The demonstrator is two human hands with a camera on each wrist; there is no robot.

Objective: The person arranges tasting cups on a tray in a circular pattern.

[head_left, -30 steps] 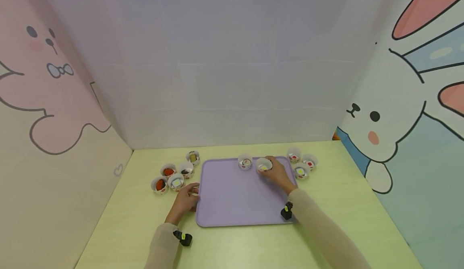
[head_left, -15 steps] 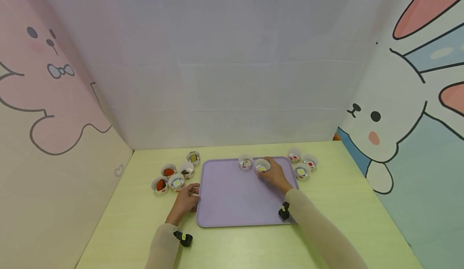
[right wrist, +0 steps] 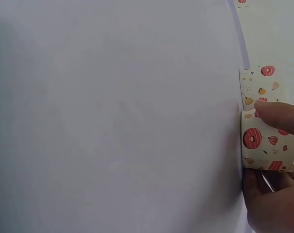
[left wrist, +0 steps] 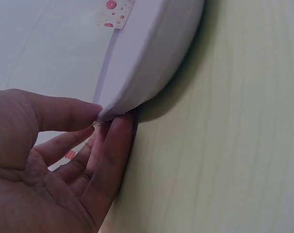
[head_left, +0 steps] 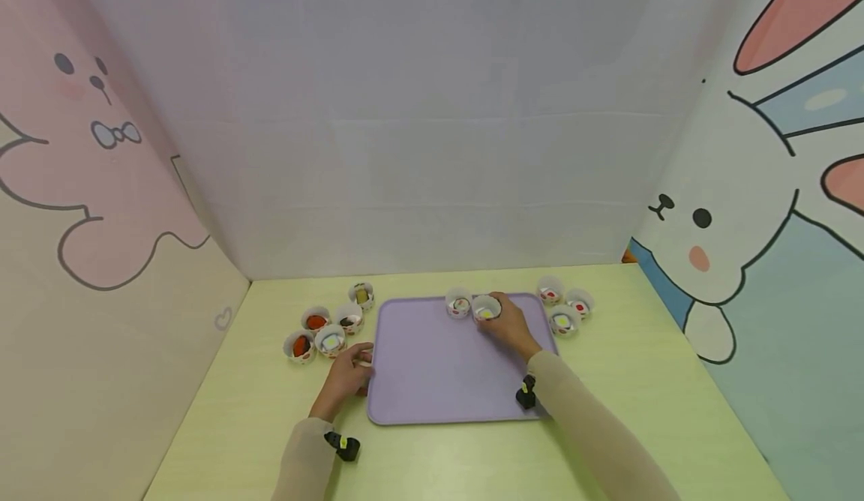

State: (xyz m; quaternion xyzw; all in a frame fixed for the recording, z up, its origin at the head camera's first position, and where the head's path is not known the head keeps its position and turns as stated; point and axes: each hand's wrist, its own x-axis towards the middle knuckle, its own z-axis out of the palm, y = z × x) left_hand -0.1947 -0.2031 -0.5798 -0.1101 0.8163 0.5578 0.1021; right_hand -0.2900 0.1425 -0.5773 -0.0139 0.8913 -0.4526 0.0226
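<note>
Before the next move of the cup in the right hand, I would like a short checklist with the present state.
1. Right hand grips the patterned paper cup: ok.
2. Its opening faces up: ok.
3. Left hand pinches the edge of the purple tray: ok.
4. Its base flat on tray: cannot tell.
5. Gap to the neighbouring cup: cannot tell.
6. Table beside tray free of cups: not ok; five cups left, three cups right.
</note>
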